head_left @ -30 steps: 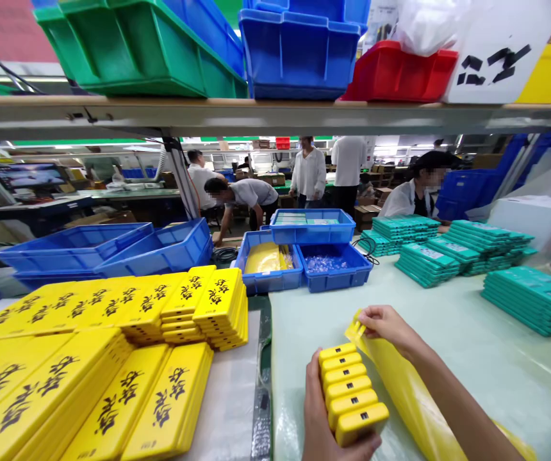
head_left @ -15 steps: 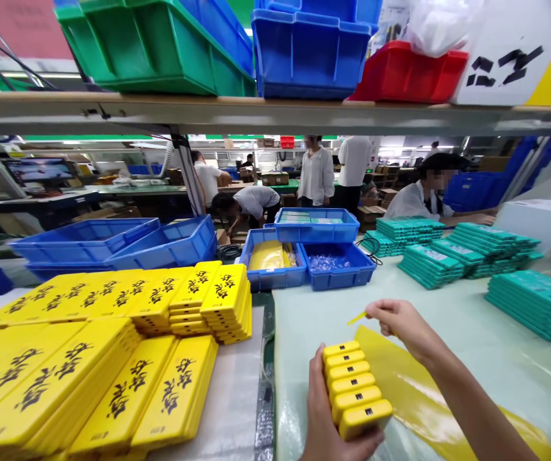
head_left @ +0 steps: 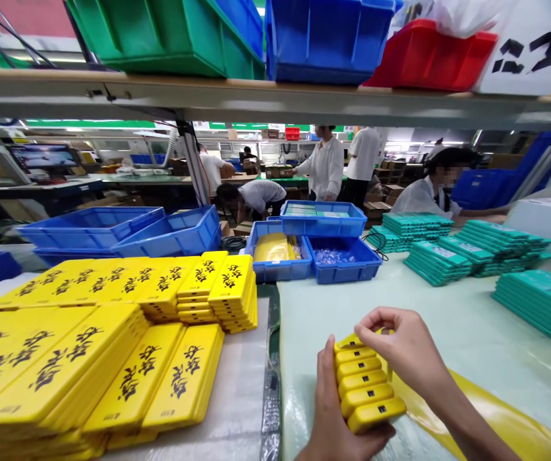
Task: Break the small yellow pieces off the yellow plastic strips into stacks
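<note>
My left hand (head_left: 330, 410) is wrapped round a stack of several yellow cases (head_left: 368, 387), their small ends with black ports facing me. At the far end of the stack, my right hand (head_left: 398, 339) has thumb and forefinger pinched together; a thin yellow strip (head_left: 389, 365) hangs by its fingers. A yellow plastic sheet (head_left: 487, 410) lies under and right of my right hand. On the left stand piles of flat yellow cases (head_left: 184, 378) with black lettering.
Blue bins (head_left: 345, 259) stand behind the mat, with teal packs (head_left: 539, 301) stacked at right. A shelf (head_left: 275, 102) crosses overhead, holding green, blue and red bins. People in white work beyond, one (head_left: 424, 192) seated at right.
My right hand has come down and left onto the far end of the held stack, with the yellow strip. The view has shifted slightly, and a standing person in the background has stretched out an arm.
</note>
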The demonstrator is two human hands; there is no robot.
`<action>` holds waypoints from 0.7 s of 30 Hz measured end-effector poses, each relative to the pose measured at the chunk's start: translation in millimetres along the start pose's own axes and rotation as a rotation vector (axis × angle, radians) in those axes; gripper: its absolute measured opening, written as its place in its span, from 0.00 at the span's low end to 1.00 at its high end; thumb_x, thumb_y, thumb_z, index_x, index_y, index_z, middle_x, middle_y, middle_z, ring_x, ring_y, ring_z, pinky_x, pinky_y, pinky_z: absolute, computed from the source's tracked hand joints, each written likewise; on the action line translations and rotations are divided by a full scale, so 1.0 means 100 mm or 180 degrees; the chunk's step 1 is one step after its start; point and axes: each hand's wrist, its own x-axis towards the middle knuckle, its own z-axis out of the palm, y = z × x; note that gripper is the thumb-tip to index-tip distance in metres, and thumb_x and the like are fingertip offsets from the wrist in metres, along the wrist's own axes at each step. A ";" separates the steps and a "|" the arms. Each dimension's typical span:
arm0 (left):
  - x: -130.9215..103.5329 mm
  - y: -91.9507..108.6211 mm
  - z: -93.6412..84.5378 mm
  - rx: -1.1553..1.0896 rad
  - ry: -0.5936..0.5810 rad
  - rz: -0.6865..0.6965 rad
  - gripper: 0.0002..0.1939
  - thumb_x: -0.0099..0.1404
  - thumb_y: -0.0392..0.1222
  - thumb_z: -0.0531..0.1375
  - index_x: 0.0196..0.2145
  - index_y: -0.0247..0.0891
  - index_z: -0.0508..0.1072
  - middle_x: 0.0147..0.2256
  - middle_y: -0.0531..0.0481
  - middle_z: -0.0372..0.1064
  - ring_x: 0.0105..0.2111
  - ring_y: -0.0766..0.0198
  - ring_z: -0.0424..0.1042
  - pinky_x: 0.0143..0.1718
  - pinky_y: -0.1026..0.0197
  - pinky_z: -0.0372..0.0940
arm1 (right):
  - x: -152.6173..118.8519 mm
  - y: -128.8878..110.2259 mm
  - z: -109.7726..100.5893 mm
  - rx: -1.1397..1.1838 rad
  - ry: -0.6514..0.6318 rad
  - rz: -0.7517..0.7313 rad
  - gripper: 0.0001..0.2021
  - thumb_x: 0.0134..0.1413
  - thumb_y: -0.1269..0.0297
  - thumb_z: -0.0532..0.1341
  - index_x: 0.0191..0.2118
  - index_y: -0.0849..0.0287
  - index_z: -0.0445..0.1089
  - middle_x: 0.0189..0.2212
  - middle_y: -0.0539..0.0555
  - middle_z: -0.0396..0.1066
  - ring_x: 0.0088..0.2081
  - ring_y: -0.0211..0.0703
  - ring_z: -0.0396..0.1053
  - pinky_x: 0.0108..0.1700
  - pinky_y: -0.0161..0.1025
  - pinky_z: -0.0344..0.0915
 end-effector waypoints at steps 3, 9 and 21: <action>0.02 0.02 0.01 -0.0025 0.0003 -0.0001 0.73 0.39 0.39 0.74 0.74 0.44 0.37 0.64 0.38 0.59 0.61 0.38 0.69 0.64 0.38 0.67 | -0.01 0.01 0.02 -0.0029 0.0031 0.0107 0.10 0.37 0.55 0.64 0.21 0.57 0.76 0.24 0.56 0.78 0.29 0.48 0.74 0.33 0.40 0.68; 0.01 -0.01 0.02 0.0141 0.0085 -0.0002 0.73 0.38 0.39 0.74 0.74 0.43 0.38 0.65 0.38 0.59 0.59 0.37 0.70 0.63 0.38 0.68 | -0.01 0.08 0.05 -0.0105 0.0026 0.0090 0.10 0.39 0.55 0.64 0.21 0.57 0.75 0.24 0.55 0.77 0.29 0.46 0.73 0.33 0.39 0.67; -0.01 -0.17 0.06 0.0368 0.0108 -0.0065 0.78 0.36 0.42 0.76 0.76 0.42 0.35 0.63 0.37 0.63 0.57 0.37 0.71 0.59 0.39 0.72 | 0.00 0.09 0.06 -0.0238 -0.0077 0.0044 0.10 0.40 0.55 0.64 0.21 0.56 0.75 0.25 0.54 0.78 0.30 0.48 0.74 0.34 0.40 0.67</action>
